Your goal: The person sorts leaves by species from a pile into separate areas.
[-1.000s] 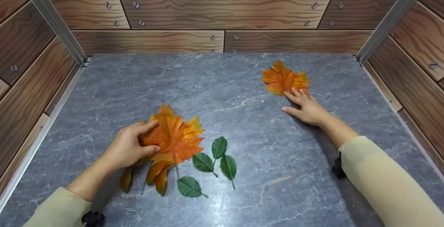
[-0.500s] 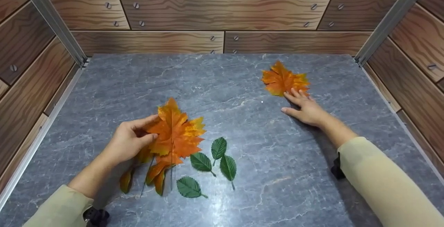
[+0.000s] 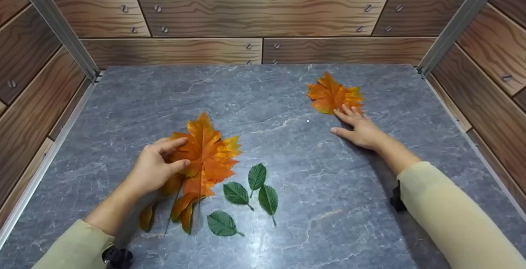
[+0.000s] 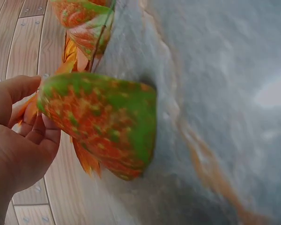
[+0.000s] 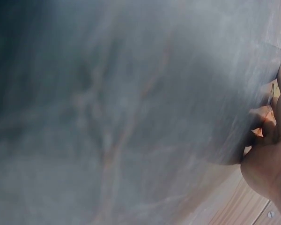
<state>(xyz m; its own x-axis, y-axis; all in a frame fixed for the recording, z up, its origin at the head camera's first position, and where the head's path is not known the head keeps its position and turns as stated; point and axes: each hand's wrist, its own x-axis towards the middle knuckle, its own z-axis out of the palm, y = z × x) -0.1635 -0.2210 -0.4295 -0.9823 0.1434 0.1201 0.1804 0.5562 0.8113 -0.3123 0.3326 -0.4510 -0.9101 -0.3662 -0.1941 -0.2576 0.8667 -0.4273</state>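
At the left of the head view, the left hand [image 3: 154, 168] pinches the left edge of a large orange maple leaf [image 3: 209, 154] between thumb and fingers. Beneath it lie more orange leaves, among them a curled orange-green one [image 3: 185, 211] with thin stems. The left wrist view shows a red-green curled leaf [image 4: 103, 122] close beside the left hand [image 4: 23, 136]. Farther back at the right, the right hand [image 3: 359, 129] rests with spread fingers on the lower edge of another orange leaf [image 3: 333, 94]. The right wrist view shows the right hand [image 5: 271, 140] at its edge.
Several green leaves [image 3: 235, 193] lie on the grey marbled table [image 3: 328, 219] right of the orange ones. Wood-patterned walls [image 3: 263, 18] and metal edge posts [image 3: 53, 26] surround the table. A tiny white speck [image 3: 307, 121] lies near the right thumb.
The maple leaf in the left hand has moved up and turned more upright, its stem swinging away from the lowest green leaf. The right hand has stayed at its leaf.
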